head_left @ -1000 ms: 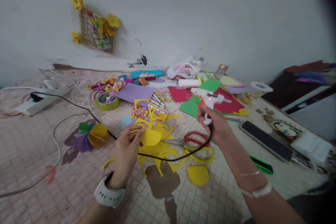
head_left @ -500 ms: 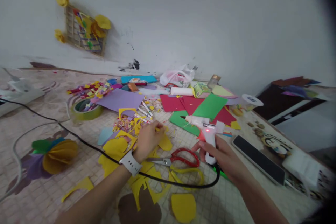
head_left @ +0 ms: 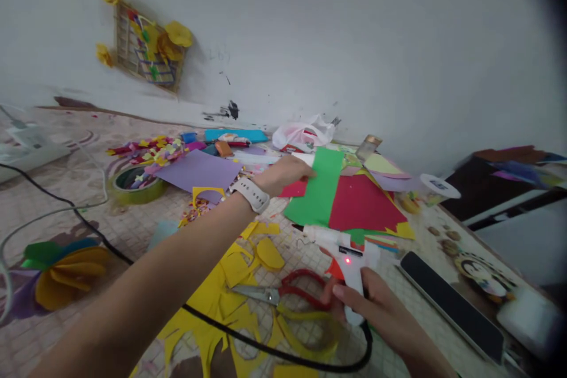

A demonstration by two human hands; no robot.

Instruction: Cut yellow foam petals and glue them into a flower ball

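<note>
The fingers of my left hand [head_left: 287, 173] are pinched on the left edge of a green paper sheet [head_left: 325, 180], which stands partly lifted over the red sheets. A white watch strap [head_left: 252, 194] circles that wrist. In my right hand [head_left: 376, 307] is a white hot glue gun [head_left: 352, 271] with a lit red light, its nozzle pointing left. Just left of the right hand lie scissors [head_left: 305, 288] with red and yellow handles. Cut yellow pieces [head_left: 269, 254] are spread between my arms, and a red sheet [head_left: 367, 204] rests behind the gun.
A black cable [head_left: 266, 351] runs across the table to the gun. A phone [head_left: 452, 304] lies at the right. At the left are a tape roll [head_left: 138, 186], a purple sheet [head_left: 201, 170] and a folded paper flower [head_left: 71, 277]. A plastic bag [head_left: 303, 132] sits near the wall.
My left hand has gone from the yellow scraps up and right to the green sheet, which has turned and shifted. My right hand still holds the glue gun.
</note>
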